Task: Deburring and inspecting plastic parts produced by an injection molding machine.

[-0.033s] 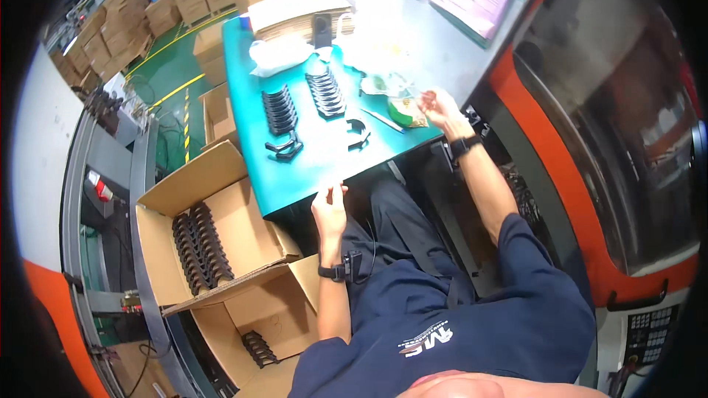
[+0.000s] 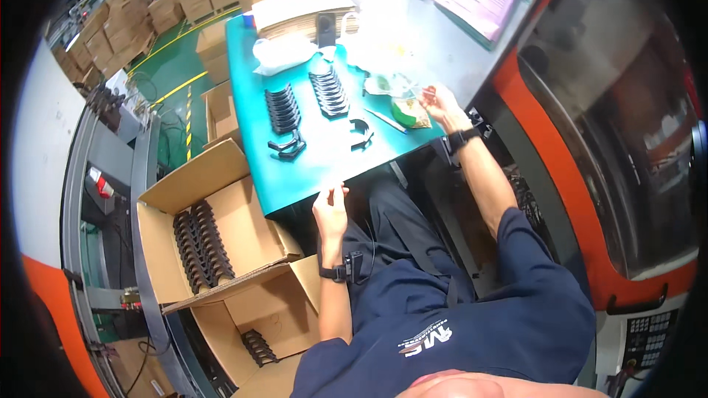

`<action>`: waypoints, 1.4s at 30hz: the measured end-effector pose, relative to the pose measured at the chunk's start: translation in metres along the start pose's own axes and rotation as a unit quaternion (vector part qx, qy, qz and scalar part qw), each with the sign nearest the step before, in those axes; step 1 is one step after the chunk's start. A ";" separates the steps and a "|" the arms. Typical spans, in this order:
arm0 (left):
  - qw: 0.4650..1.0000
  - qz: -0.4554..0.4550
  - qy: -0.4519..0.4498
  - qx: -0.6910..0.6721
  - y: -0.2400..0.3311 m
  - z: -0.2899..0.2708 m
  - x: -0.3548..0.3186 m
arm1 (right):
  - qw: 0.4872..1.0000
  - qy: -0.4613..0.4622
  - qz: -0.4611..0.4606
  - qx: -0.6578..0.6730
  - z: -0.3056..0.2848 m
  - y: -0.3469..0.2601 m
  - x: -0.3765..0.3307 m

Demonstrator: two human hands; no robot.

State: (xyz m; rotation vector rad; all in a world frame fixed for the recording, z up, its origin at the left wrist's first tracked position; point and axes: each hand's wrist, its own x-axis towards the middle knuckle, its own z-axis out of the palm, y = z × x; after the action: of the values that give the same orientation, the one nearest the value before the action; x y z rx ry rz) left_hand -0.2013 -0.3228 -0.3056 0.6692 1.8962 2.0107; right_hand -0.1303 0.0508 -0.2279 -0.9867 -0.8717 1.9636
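Observation:
I sit at a teal table [image 2: 317, 166]. My left hand [image 2: 332, 208] rests at its near edge, fingers loosely apart, holding nothing. My right hand [image 2: 442, 105] is at the table's right edge, fingers pinched on a clear plastic bag [image 2: 394, 85], beside a green packet [image 2: 408, 113]. Two rows of black curved plastic parts [image 2: 282, 109] [image 2: 329, 93] stand mid-table. Loose black parts [image 2: 289, 147] [image 2: 360, 133] lie nearer me, between my hands. A thin stick [image 2: 385, 120] lies left of the packet.
Open cardboard boxes [image 2: 243, 214] at my left hold rows of black parts [image 2: 200, 245]; a lower box [image 2: 295, 317] holds a few more. Flat cardboard sheets [image 2: 299, 11] and white bags [image 2: 284, 51] lie at the table's far end. An orange-framed machine [image 2: 590, 199] stands at right.

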 end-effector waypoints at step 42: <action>0.876 0.236 -0.311 0.282 0.112 0.022 0.054 | 0.925 -0.311 0.075 -0.207 0.011 0.029 -0.175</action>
State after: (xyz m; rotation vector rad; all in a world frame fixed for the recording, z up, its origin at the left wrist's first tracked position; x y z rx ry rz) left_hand -0.2246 -0.2864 -0.1870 1.8249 1.9874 1.1472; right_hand -0.0763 -0.1142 -0.1879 -0.6541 -1.6595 2.3210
